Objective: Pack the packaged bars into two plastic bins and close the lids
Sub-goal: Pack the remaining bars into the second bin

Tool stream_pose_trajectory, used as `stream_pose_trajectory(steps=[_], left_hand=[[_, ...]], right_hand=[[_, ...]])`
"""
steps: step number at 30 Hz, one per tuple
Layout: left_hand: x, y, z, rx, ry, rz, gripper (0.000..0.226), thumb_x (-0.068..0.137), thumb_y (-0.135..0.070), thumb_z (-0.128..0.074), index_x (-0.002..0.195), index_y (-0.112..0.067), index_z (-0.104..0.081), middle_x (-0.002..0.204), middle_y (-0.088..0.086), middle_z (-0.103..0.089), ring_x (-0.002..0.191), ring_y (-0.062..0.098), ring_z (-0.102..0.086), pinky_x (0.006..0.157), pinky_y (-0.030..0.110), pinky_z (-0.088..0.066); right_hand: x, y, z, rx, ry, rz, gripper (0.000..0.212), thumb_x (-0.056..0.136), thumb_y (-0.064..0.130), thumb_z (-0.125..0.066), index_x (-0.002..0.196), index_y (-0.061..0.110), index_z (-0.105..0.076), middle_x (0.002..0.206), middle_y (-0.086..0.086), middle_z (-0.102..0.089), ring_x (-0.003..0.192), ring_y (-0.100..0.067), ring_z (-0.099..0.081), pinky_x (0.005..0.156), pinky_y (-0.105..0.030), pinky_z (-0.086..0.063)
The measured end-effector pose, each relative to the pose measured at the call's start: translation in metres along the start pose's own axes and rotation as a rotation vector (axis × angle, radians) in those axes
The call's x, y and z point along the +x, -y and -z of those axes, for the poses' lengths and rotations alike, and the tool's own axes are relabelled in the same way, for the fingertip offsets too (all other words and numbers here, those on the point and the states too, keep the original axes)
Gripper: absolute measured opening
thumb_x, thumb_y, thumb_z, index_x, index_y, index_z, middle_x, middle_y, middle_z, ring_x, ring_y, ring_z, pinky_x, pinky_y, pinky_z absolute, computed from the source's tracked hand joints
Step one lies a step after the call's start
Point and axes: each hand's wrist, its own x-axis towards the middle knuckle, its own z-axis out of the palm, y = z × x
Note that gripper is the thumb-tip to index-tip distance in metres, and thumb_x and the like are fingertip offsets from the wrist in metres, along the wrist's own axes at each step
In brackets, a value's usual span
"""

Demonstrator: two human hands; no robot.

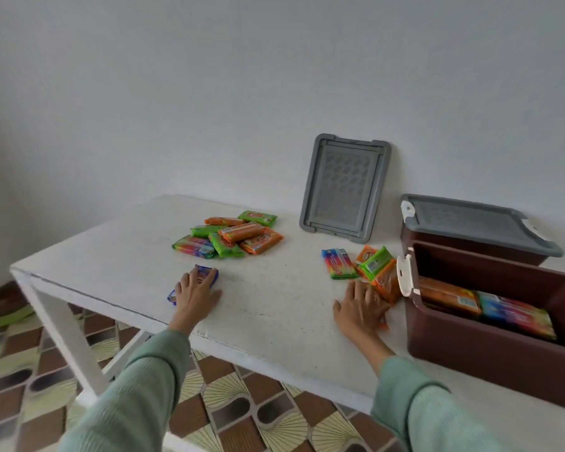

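Note:
My left hand [197, 293] lies flat on a blue-wrapped bar [209, 274] near the table's front edge. My right hand [359, 308] rests on an orange bar [387, 283] beside the open brown bin [490, 363], which holds several orange and rainbow bars [509, 313]. A rainbow bar [338, 264] and a green bar [375, 262] lie just beyond my right hand. A pile of green, orange and rainbow bars [232, 234] sits mid-table. A second brown bin [470, 244] behind carries a grey lid [477, 221]. A loose grey lid [344, 187] leans on the wall.
The white table [274, 298] stands against a pale wall. Its front edge runs diagonally below my hands, with patterned floor tiles [242, 415] beneath. White latches [405, 278] stick out from the open bin's left end.

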Motion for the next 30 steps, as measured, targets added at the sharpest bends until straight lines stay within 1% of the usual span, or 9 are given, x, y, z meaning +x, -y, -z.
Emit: stream_pose_trajectory(steps=[2, 5, 7, 11, 15, 19, 21, 24, 30], left_hand=[[-0.002, -0.001, -0.001, 0.008, -0.036, 0.005, 0.051, 0.099, -0.034, -0.034, 0.148, -0.028, -0.020, 0.153, 0.013, -0.013, 0.139, 0.035, -0.015, 0.114, 0.043, -0.016], [-0.004, -0.003, 0.004, 0.013, -0.032, 0.058, 0.048, 0.099, -0.026, -0.035, 0.145, -0.032, -0.024, 0.151, 0.018, -0.013, 0.135, 0.039, -0.021, 0.110, 0.047, -0.023], [-0.005, -0.003, 0.009, 0.040, -0.007, 0.072, 0.048, 0.097, -0.031, -0.039, 0.143, -0.036, -0.026, 0.148, 0.017, -0.021, 0.130, 0.039, -0.026, 0.106, 0.045, -0.028], [-0.002, -0.003, 0.018, 0.046, 0.079, -0.044, 0.060, 0.089, -0.041, -0.053, 0.143, -0.040, -0.025, 0.140, 0.012, -0.035, 0.125, 0.034, -0.033, 0.100, 0.042, -0.035], [-0.007, -0.022, 0.013, -0.035, 0.149, 0.011, 0.066, 0.089, -0.052, -0.050, 0.145, -0.040, -0.018, 0.145, 0.016, -0.024, 0.132, 0.038, -0.023, 0.106, 0.047, -0.029], [-0.012, -0.039, 0.016, -0.114, 0.102, 0.030, 0.048, 0.088, -0.034, -0.058, 0.134, -0.032, -0.046, 0.130, 0.010, -0.049, 0.119, 0.033, -0.042, 0.096, 0.041, -0.041], [-0.007, -0.052, 0.027, -0.176, 0.140, -0.067, 0.049, 0.081, -0.030, -0.067, 0.129, -0.026, -0.055, 0.126, 0.006, -0.059, 0.113, 0.027, -0.051, 0.092, 0.034, -0.045], [0.000, -0.090, 0.058, -0.210, 0.112, -0.228, 0.054, 0.080, -0.031, -0.071, 0.129, -0.015, -0.054, 0.123, 0.006, -0.062, 0.110, 0.023, -0.057, 0.086, 0.025, -0.045], [0.006, -0.197, 0.130, -0.287, 0.000, -0.545, 0.064, 0.076, -0.028, -0.075, 0.132, -0.011, -0.050, 0.126, 0.012, -0.059, 0.114, 0.026, -0.056, 0.089, 0.027, -0.045]], right_hand=[[-0.005, -0.002, 0.001, 0.007, -0.033, -0.038, 0.061, 0.096, 0.035, -0.037, 0.148, 0.015, -0.013, 0.154, -0.008, -0.014, 0.140, -0.029, -0.015, 0.109, -0.054, -0.020], [-0.008, -0.007, 0.008, 0.032, -0.026, -0.013, 0.060, 0.093, 0.022, -0.045, 0.147, 0.017, -0.018, 0.148, -0.011, -0.021, 0.133, -0.030, -0.024, 0.102, -0.046, -0.035], [-0.008, -0.016, 0.011, 0.052, -0.022, 0.083, 0.059, 0.092, 0.017, -0.047, 0.145, 0.020, -0.022, 0.146, -0.008, -0.025, 0.131, -0.029, -0.025, 0.100, -0.043, -0.038], [-0.011, -0.038, 0.013, 0.169, 0.005, 0.363, 0.061, 0.086, 0.014, -0.049, 0.143, 0.026, -0.031, 0.146, -0.001, -0.028, 0.131, -0.024, -0.025, 0.101, -0.038, -0.039], [-0.015, -0.029, 0.016, 0.224, 0.020, 0.157, 0.061, 0.090, 0.035, -0.053, 0.144, 0.028, -0.027, 0.147, -0.013, -0.025, 0.134, -0.031, -0.023, 0.103, -0.039, -0.035], [-0.010, -0.017, 0.029, 0.221, 0.115, 0.115, 0.062, 0.090, 0.032, -0.056, 0.145, 0.026, -0.028, 0.136, -0.012, -0.042, 0.125, -0.029, -0.036, 0.099, -0.037, -0.037], [-0.008, -0.013, 0.040, 0.223, 0.070, 0.173, 0.068, 0.085, 0.032, -0.063, 0.144, 0.027, -0.030, 0.133, -0.010, -0.049, 0.121, -0.028, -0.043, 0.094, -0.033, -0.042], [-0.003, -0.008, 0.074, 0.334, -0.064, 0.206, 0.074, 0.079, 0.031, -0.070, 0.143, 0.028, -0.034, 0.128, -0.008, -0.054, 0.116, -0.024, -0.049, 0.087, -0.030, -0.044], [0.018, -0.043, 0.171, 0.493, -0.253, 0.196, 0.074, 0.074, 0.025, -0.076, 0.139, 0.017, -0.040, 0.127, -0.005, -0.057, 0.114, -0.021, -0.054, 0.091, -0.029, -0.044]])
